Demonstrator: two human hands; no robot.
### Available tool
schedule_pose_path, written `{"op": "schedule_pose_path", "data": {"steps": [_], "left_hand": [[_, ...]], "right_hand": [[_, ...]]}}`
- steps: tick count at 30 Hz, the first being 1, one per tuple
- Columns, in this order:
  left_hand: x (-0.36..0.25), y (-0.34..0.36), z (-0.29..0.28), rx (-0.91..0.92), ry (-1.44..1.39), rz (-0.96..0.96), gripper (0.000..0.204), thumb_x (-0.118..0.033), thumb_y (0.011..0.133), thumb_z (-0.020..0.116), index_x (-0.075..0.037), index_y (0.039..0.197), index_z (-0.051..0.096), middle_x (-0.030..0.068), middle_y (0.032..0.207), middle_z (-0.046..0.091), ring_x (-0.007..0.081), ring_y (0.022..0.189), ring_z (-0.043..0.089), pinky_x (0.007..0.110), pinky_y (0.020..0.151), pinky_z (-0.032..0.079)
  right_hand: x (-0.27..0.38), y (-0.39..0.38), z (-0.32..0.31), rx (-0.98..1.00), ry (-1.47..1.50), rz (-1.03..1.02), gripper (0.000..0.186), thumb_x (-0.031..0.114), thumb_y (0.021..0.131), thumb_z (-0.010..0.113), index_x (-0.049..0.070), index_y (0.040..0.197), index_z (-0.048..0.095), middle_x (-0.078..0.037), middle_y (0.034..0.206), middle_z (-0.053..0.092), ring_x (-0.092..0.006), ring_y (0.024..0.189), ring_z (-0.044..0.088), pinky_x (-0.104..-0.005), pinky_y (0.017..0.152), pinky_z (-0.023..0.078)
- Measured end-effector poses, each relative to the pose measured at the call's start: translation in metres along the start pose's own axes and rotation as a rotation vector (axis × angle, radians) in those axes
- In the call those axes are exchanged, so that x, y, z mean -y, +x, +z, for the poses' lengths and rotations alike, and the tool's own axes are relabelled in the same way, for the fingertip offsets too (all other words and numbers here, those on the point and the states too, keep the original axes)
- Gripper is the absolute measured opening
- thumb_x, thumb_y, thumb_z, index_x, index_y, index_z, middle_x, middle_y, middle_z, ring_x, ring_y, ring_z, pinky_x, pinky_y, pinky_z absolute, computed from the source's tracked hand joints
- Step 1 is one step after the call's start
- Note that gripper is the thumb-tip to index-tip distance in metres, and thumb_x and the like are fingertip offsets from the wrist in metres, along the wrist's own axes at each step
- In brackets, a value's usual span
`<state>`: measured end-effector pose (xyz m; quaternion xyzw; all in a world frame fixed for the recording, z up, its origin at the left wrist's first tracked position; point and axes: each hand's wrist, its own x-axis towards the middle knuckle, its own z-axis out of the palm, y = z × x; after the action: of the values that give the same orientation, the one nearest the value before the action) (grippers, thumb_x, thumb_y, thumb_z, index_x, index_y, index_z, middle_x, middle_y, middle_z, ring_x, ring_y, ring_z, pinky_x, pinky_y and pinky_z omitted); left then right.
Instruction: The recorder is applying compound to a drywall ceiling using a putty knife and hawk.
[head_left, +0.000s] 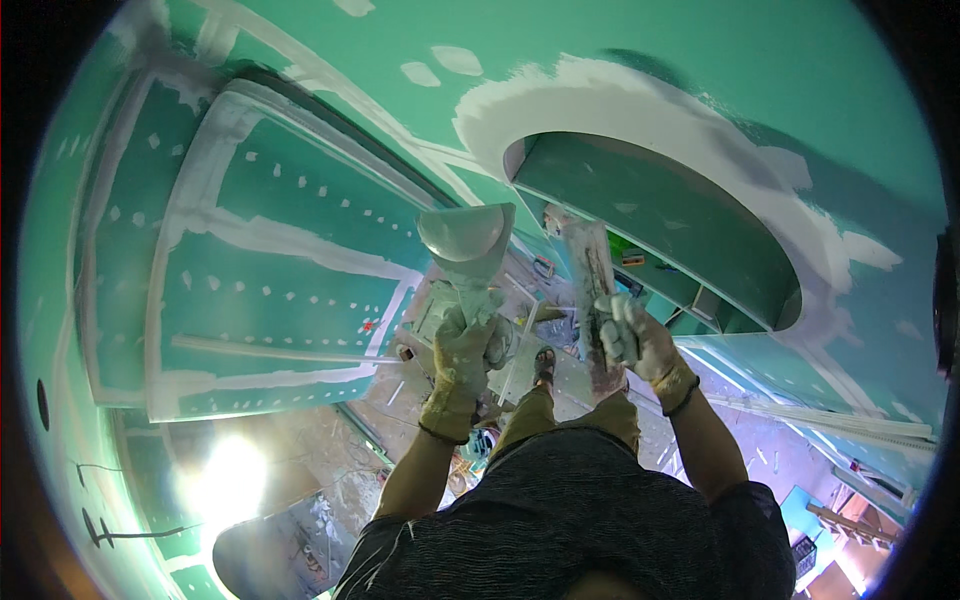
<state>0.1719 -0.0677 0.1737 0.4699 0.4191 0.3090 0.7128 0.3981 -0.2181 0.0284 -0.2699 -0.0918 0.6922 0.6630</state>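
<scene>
Reading the tools and coated board, I'm judging this as the filling step, with compound being worked between two blades; my left grip (pixel 465 345) is clamping the handle of a broad spatula (pixel 462 235), its wide blade lying straight ahead of the grip and carrying what looks like pale compound (pixel 474 285) near its neck; my right grip (pixel 645 335) is clamping the back of a long blade (pixel 588 280), which is running ahead of and back past the fingers, smeared along its length; the two tools are sitting side by side, apart, with a gap between them.

Beyond the right grip, ahead and to its right, an oval niche (pixel 640 190) is opening in the green board, a white band (pixel 600 100) spreading around its rim; I can't tell from this angle whether the long blade is touching the board.

Next move, my guess: it's calling for tidying the load between blades, then bringing a flat, even edge to the coat; uneven pressure would be risking ridges.

Pose: both forearms are reaching up from below, elbows bent; the left is leaning slightly right; the right is angling inward, knuckles closing round the blade's back, fingers facing the left grip.
</scene>
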Motion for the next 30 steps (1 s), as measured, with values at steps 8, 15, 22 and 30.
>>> {"op": "schedule_pose_path", "data": {"steps": [8,15,22,30], "left_hand": [[-0.012,-0.007,0.013,-0.171,0.279,0.272,0.023,-0.014,0.095,0.066,-0.003,0.115,0.068,0.0035,0.080,0.068,0.0100,0.059,0.058,0.026,0.052,0.045],[-0.018,-0.005,0.000,-0.155,0.689,0.839,0.018,-0.016,0.089,0.073,-0.001,0.099,0.074,0.0133,0.091,0.075,0.0250,0.079,0.072,0.039,0.069,0.056],[-0.029,0.029,-0.051,0.042,1.171,1.426,0.039,-0.040,0.086,0.072,-0.007,0.106,0.071,0.0164,0.109,0.072,0.0320,0.091,0.071,0.041,0.078,0.057],[0.018,0.047,-0.100,-0.072,1.096,1.213,0.035,-0.025,0.087,0.069,-0.001,0.113,0.068,0.0168,0.105,0.072,0.0320,0.088,0.071,0.043,0.076,0.057]], "right_hand": [[0.016,-0.004,0.144,0.138,-1.228,-0.674,0.049,0.025,0.088,0.072,0.000,0.129,0.060,-0.015,0.115,0.071,-0.0279,0.104,0.069,-0.0386,0.093,0.054],[0.034,0.005,0.161,0.215,-1.224,-0.973,0.052,0.027,0.083,0.077,0.006,0.127,0.060,-0.019,0.120,0.068,-0.0373,0.105,0.068,-0.0472,0.091,0.053],[0.028,0.039,0.133,0.308,-1.272,-1.091,0.057,0.029,0.081,0.078,0.008,0.131,0.061,-0.019,0.132,0.062,-0.0375,0.120,0.060,-0.0517,0.107,0.045],[0.066,0.028,0.175,-0.015,-1.518,-1.226,0.054,0.025,0.100,0.064,0.010,0.147,0.044,-0.011,0.142,0.054,-0.0232,0.126,0.056,-0.0384,0.111,0.046]]}}
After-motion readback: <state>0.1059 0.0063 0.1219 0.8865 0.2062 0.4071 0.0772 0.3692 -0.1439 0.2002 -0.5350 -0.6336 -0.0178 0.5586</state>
